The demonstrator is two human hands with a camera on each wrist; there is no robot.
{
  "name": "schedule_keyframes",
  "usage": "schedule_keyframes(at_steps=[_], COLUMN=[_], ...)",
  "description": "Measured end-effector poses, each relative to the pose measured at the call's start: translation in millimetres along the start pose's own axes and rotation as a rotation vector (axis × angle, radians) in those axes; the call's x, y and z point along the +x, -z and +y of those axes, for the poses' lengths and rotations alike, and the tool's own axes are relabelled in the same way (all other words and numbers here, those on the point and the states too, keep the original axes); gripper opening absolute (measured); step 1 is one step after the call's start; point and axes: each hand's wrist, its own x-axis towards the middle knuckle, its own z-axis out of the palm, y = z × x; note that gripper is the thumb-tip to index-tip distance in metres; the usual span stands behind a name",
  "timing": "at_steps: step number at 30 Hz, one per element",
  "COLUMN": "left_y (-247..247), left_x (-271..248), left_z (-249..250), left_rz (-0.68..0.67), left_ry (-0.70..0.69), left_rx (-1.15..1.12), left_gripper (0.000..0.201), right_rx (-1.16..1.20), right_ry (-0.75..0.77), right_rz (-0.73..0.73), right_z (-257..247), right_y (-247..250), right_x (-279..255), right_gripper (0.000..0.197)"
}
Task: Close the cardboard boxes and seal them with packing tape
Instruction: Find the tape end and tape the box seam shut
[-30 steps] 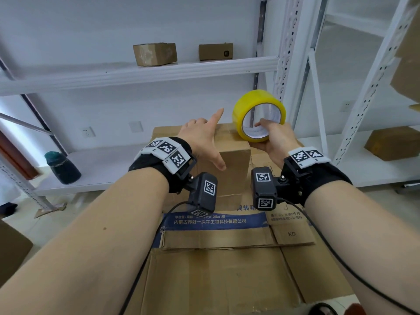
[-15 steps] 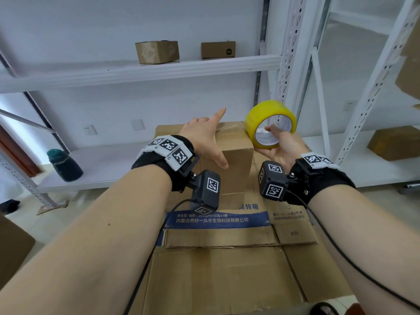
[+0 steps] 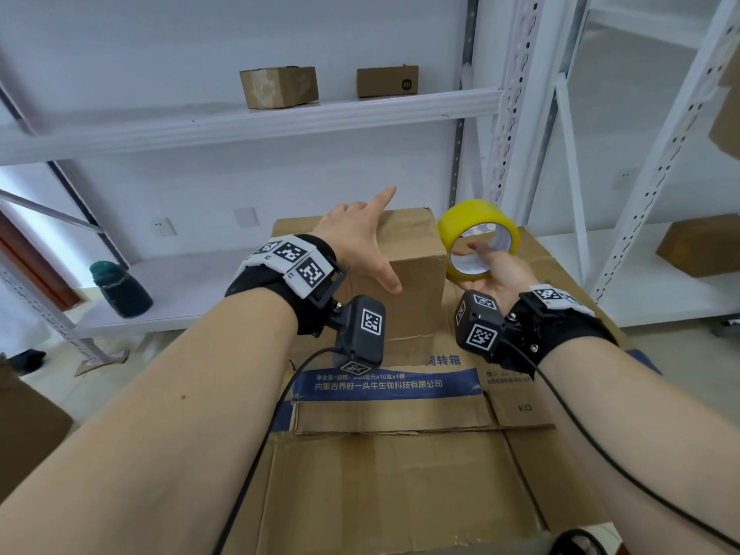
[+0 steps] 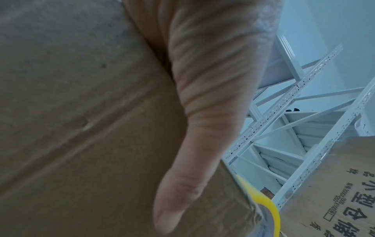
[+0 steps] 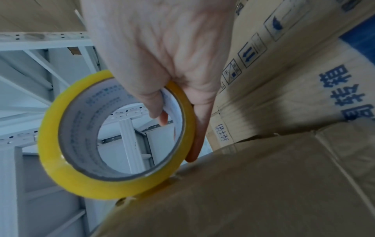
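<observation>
The right hand (image 3: 494,270) has the yellow tape roll (image 3: 478,238) pinched through its core: fingers curl inside the ring and one lies along the outer face, as the right wrist view shows. The roll stands on edge, just at the right top edge of the small cardboard box (image 3: 404,274), and a yellowish strip seems to run from it onto the box corner, though blur makes that uncertain.

The left hand (image 3: 358,244) lies flat and spread on top of the same box, fingers straight, thumb down over the near face, pressing and not gripping.

That box stands on a large flattened carton (image 3: 400,474) with blue printing, which serves as the work surface.

The roll looks light and rigid, and its smooth outer wrap is likely slippery, so holding through the core is the sound grip. The box looks light, with stiff walls but flaps that would give under a push. I judge it best steadied by a flat palm over the seam, since pulling tape could drag so small a box sideways.
</observation>
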Motion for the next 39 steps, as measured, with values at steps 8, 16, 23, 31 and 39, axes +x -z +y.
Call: schedule_keyframes(at_steps=[8,16,23,31,39], left_y=[-1,0,2,-4,-12], left_x=[2,-4,-8,-13,-19], left_z=[3,7,13,11,11], left_rz=[-0.017,0.01,0.025,0.089,0.129], left_ry=[-0.024,-0.042,-0.054,-0.097,-0.301], left_rx=[0.039,0.057,0.088,0.163,0.338], left_gripper=[0.136,0.134,0.13,0.115,0.08], right_rx=[-0.041,-0.419,-0.96,-1.179,-1.279], right_ry=[-0.074,0.253,0.744,0.77,0.764], right_rz=[0.014,0.153,0.124,0.077,0.132], right_z=[1,-14,-42,-41,-39], right_y=[5,7,-11,-9,-12], right_x=[8,-6,-19,-17,-20], right_gripper=[0.03,0.017,0.037,0.053,0.054])
